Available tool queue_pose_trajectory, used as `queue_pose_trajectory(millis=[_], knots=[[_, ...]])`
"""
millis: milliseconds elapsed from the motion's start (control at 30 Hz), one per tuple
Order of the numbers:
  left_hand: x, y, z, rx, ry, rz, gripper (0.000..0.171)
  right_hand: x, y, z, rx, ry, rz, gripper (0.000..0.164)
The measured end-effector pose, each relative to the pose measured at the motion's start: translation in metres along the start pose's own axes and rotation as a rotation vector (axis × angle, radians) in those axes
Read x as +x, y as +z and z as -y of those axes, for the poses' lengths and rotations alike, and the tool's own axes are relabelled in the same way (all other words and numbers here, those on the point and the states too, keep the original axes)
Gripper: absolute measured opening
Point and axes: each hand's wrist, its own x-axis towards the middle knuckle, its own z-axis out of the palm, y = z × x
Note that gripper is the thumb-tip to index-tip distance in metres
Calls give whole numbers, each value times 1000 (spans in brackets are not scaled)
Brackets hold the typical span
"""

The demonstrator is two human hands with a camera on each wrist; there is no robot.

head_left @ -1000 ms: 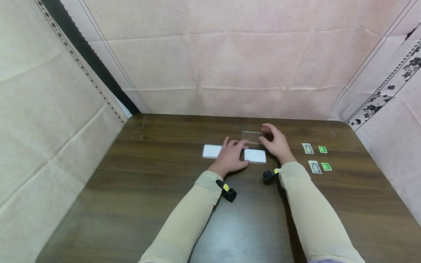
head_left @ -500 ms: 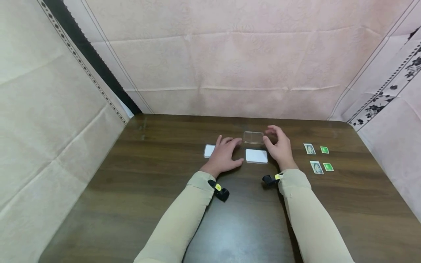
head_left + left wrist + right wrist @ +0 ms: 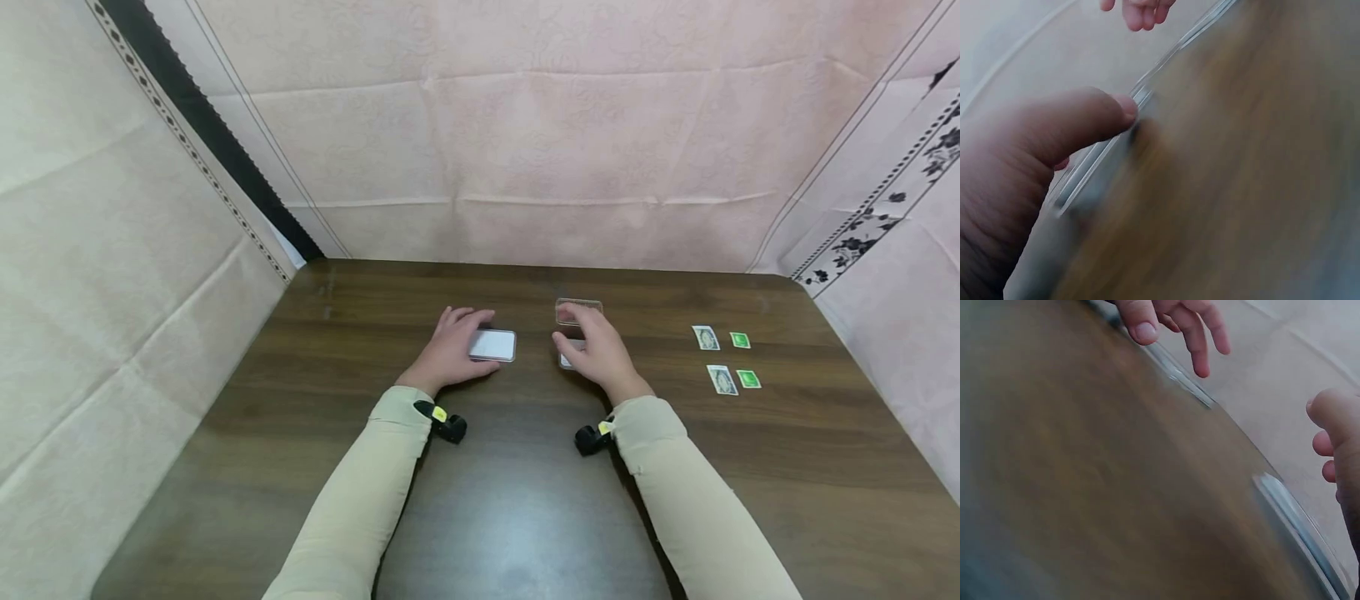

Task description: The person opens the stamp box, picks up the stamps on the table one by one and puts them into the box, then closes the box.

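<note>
Two flat rectangular boxes with white faces and clear rims lie side by side on the brown table. My left hand reaches around the left white-faced box, fingers loosely spread past its far side. In the left wrist view the thumb is right at the clear near edge. My right hand hovers over the right white-faced box, hiding most of it. Its fingers and thumb are apart, with nothing between them. Behind it lies a clear plastic piece, partly covered by the right fingers.
To the right lie two blue-grey stamp-like pictures, a far one and a near one. Beside them are two small green ones, far and near. Pale cloth hangs behind the table.
My left hand has moved left, from the gap between the boxes to the left box's outer side. My right hand has come left and nearer, from the clear piece to over the right box.
</note>
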Motion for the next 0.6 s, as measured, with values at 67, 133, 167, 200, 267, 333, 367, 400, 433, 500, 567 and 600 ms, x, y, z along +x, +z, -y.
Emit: queue_pose_trajectory(millis=[67,133,167,200,267,333,367,400,433,500,567,600], knots=[[-3,-3,6,-18,-15,6,86,1,5,6,-14,-28,15,45],[-6,-5,11,-28,-28,11,85,2,12,13,-26,-40,35,45],[-7,-6,13,-32,-35,14,85,3,16,17,-34,-38,47,46],[-7,-7,14,-36,-41,16,85,5,21,22,-40,-37,60,47],[-8,-9,15,-41,-52,18,84,9,31,32,-51,-23,94,49],[-8,-9,16,-46,-70,23,84,13,40,42,-70,-9,136,52],[-8,-9,15,-52,-76,26,84,15,45,47,-81,-6,157,54],[-8,-10,15,-59,-83,29,84,17,49,51,-87,-4,179,57],[-9,-10,15,-65,-88,33,84,18,52,54,-98,0,201,59],[-9,-9,14,-70,-99,39,84,19,57,59,-114,11,233,64],[-10,-9,14,-54,-104,45,85,19,60,61,-133,29,250,68],[-11,-9,15,-36,-105,47,86,19,60,61,-144,41,257,70]])
